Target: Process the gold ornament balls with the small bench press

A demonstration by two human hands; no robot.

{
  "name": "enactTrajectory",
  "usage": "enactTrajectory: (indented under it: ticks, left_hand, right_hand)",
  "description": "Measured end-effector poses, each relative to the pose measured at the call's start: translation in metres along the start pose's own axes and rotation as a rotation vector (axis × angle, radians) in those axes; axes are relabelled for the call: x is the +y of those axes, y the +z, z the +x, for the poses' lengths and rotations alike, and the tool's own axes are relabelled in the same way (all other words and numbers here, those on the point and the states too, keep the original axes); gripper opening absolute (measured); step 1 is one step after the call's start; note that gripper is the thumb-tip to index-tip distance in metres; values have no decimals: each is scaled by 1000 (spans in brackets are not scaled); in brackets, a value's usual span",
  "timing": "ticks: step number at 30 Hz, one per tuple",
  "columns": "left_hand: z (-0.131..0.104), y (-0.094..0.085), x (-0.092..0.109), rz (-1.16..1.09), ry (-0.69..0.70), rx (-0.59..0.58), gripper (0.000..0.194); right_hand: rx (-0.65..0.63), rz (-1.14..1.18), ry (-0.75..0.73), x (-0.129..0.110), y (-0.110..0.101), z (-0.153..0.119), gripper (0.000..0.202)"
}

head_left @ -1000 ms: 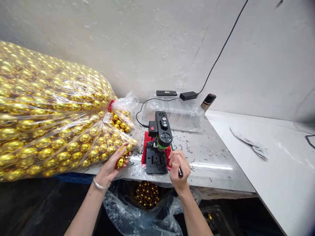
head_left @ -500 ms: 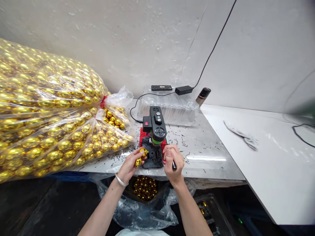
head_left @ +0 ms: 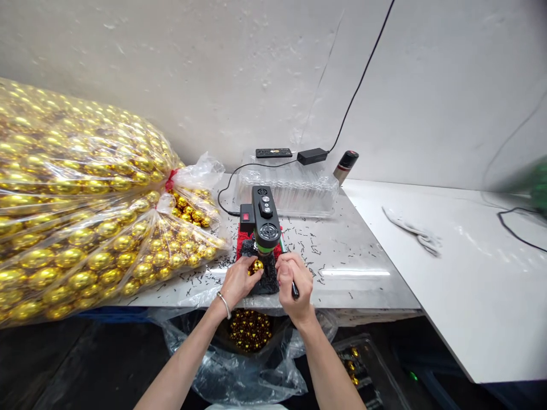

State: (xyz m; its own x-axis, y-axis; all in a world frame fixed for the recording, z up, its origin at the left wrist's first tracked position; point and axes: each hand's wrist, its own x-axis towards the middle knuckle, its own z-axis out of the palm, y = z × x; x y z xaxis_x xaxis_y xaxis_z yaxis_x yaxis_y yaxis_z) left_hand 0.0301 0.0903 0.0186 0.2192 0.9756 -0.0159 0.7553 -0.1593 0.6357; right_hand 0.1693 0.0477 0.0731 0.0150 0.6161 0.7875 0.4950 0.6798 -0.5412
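Observation:
My left hand (head_left: 240,282) pinches a shiny gold ball (head_left: 256,266) just below the head of a small black bench machine (head_left: 265,219) with a green ring. Fingers and thumb lie around the ball; whether a second ball sits in the palm is hidden. My right hand (head_left: 294,285) is wrapped in a fist around the black lever handle (head_left: 295,291) on the machine's right side. The machine stands on a dark base (head_left: 269,279) over a red mat (head_left: 240,232), with black shreds scattered about.
Large clear bags of gold balls (head_left: 85,228) fill the left. Behind the machine are a clear plastic tray (head_left: 290,193), a remote control (head_left: 273,152), a power adapter (head_left: 312,156) and a spray can (head_left: 346,165). Below the table edge, an open plastic bag (head_left: 213,364) holds gold balls.
My left hand has moved right and brought a gold ball under the machine head. Two balls showed in its fingers before; one shows now. My right hand keeps its grip on the lever.

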Motion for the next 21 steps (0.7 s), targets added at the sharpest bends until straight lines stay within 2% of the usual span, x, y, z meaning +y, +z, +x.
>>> enactTrajectory:
  ticks: [3, 10, 18, 21]
  left_hand:
    - [1, 2, 2, 79, 22, -15, 37]
    - [3, 7, 2, 95, 26, -29, 37]
    - [3, 8, -1, 106, 23, -33, 36]
    - [3, 9, -2, 127, 15, -44, 37]
  right_hand:
    - [-2, 1, -2, 1, 0, -1, 27]
    - [-6, -7, -12, 3, 0, -6, 26]
    - [-10, -9, -80, 26, 9, -30, 26]
    - [27, -22, -109, 32, 13, -34, 27]
